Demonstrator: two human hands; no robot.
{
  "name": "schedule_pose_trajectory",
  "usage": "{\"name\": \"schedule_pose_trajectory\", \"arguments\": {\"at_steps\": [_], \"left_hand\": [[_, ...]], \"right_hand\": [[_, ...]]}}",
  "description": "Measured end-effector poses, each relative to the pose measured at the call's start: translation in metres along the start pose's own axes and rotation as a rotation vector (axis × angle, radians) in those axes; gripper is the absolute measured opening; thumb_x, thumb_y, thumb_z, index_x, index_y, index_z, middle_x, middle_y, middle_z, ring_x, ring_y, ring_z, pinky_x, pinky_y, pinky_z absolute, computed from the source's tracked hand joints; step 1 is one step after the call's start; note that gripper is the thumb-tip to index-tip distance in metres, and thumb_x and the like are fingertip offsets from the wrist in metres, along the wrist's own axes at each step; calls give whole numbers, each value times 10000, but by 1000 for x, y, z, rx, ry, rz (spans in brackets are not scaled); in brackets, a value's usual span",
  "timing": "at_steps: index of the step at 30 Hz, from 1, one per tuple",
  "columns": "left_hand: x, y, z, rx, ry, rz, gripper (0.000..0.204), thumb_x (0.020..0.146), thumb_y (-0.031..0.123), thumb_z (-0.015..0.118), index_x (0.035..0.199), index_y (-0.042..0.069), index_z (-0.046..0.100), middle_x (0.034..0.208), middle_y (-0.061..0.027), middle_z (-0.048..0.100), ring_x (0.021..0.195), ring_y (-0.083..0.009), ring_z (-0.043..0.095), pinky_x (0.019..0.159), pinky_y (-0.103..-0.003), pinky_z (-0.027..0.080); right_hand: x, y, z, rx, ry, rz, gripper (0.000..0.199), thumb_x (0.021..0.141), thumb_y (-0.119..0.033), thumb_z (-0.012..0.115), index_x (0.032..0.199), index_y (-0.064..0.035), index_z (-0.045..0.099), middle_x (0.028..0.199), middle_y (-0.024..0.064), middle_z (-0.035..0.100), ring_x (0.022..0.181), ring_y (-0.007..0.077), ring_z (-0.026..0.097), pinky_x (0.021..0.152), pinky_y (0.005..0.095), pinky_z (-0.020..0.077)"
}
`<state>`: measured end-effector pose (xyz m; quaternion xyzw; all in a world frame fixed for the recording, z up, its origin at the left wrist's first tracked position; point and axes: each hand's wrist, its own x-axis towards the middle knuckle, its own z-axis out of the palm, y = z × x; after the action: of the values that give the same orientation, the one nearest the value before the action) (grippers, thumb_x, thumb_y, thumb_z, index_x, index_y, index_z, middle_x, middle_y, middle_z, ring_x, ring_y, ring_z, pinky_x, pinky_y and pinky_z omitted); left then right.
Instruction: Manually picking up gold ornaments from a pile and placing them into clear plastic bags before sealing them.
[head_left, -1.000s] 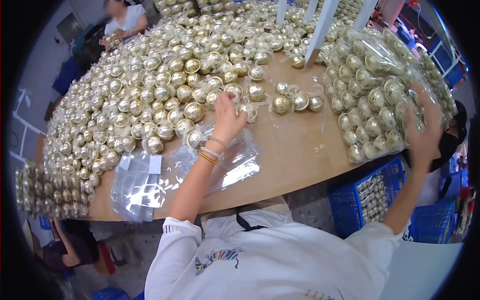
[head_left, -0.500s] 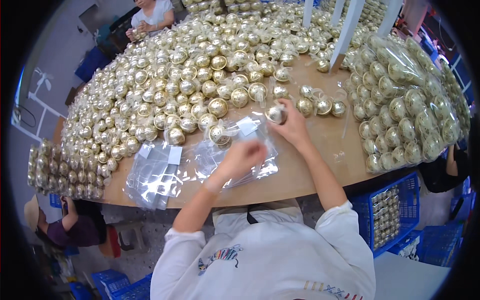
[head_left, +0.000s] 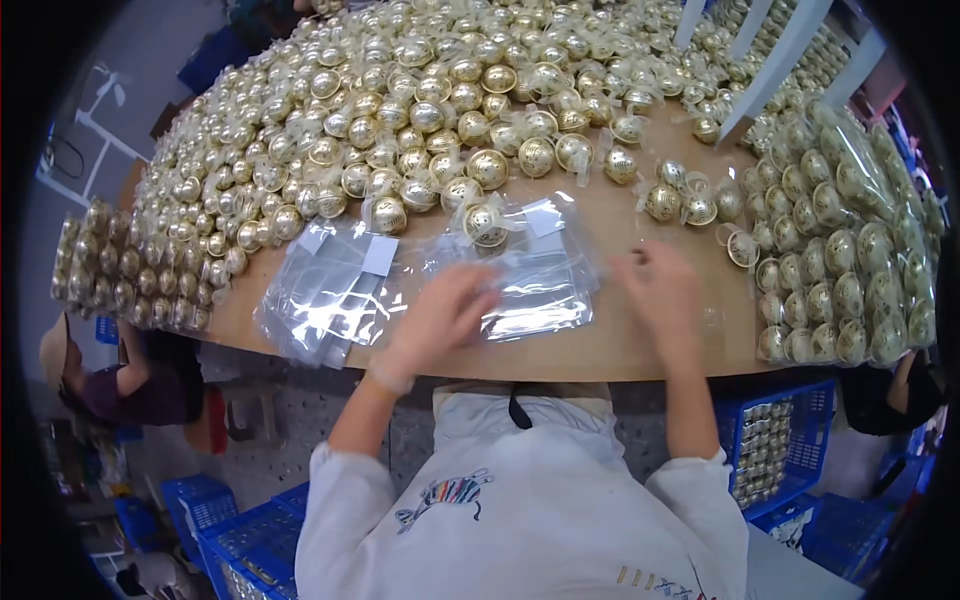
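My left hand [head_left: 450, 310] hovers over the near edge of the clear plastic bags [head_left: 540, 295], fingers apart and holding nothing I can see. Blurred by motion, my right hand [head_left: 662, 295] is over the brown tabletop just right of those bags. Its fingers look curled, but whether anything is between them cannot be made out. A gold ball ornament with a pale ribbon [head_left: 485, 222] rests at the bags' far edge. Beyond my right hand lie several more gold balls [head_left: 664, 203]. A single gold ball [head_left: 742, 249] sits beside the stacked packs at the right.
A large heap of gold balls [head_left: 340, 125] covers the far table. Another bag stack [head_left: 310, 320] lies left. Clear packs of balls [head_left: 845, 285] stand right, smaller packs [head_left: 135, 270] left. White posts [head_left: 775, 70] rise at back right. Blue crates [head_left: 815, 440] stand below the edge.
The gold ball has left my right hand, which has drawn back toward me and to the right. A ball now sits by the right packs. My left hand has moved left; the view has shifted.
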<state>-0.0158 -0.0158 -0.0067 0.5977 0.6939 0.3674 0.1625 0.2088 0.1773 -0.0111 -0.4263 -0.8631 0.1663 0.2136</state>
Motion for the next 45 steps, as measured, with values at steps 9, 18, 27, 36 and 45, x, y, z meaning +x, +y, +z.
{"name": "schedule_pose_trajectory", "arguments": {"at_steps": [9, 18, 27, 36, 45], "left_hand": [[54, -7, 52, 79, 37, -57, 479, 845, 306, 658, 1212, 18, 548, 1193, -188, 559, 1120, -333, 511, 969, -424, 386], [60, -12, 59, 100, 471, 143, 306, 843, 324, 678, 938, 45, 598, 810, -65, 520, 773, -233, 463, 777, -350, 321], [47, 50, 41, 250, 556, 317, 180, 798, 289, 704, 749, 142, 612, 676, 46, 524, 691, -156, 480, 778, -340, 294], [18, 88, 27, 553, 331, 434, 204, 803, 327, 707, 880, 139, 687, 902, 3, 672, 842, -173, 613, 854, -374, 395], [13, -9, 56, 539, 45, 59, 568, 957, 369, 432, 1414, 34, 398, 1468, -154, 394, 1379, -308, 330, 1111, -551, 213]], "right_hand": [[19, -9, 66, 112, -145, 61, 512, 697, -395, 818, 929, 20, 628, 883, 115, 644, 822, 248, 628, 725, 372, 501], [-30, -5, 29, 1426, -787, 309, 374, 979, -244, 533, 1253, 8, 566, 1107, 125, 673, 784, 112, 637, 768, 246, 528], [-25, -14, 25, 1970, -1139, 289, 486, 1004, -280, 427, 1417, -24, 403, 1399, 177, 471, 1190, 284, 541, 1055, 398, 398], [-6, -30, 40, 1095, -762, -291, 459, 802, -238, 709, 1192, -35, 576, 1141, 93, 638, 1024, 180, 600, 893, 339, 483], [5, 21, 57, 856, -830, -163, 316, 913, -216, 604, 1148, -4, 602, 1058, 120, 677, 909, 208, 646, 804, 351, 515]]}}
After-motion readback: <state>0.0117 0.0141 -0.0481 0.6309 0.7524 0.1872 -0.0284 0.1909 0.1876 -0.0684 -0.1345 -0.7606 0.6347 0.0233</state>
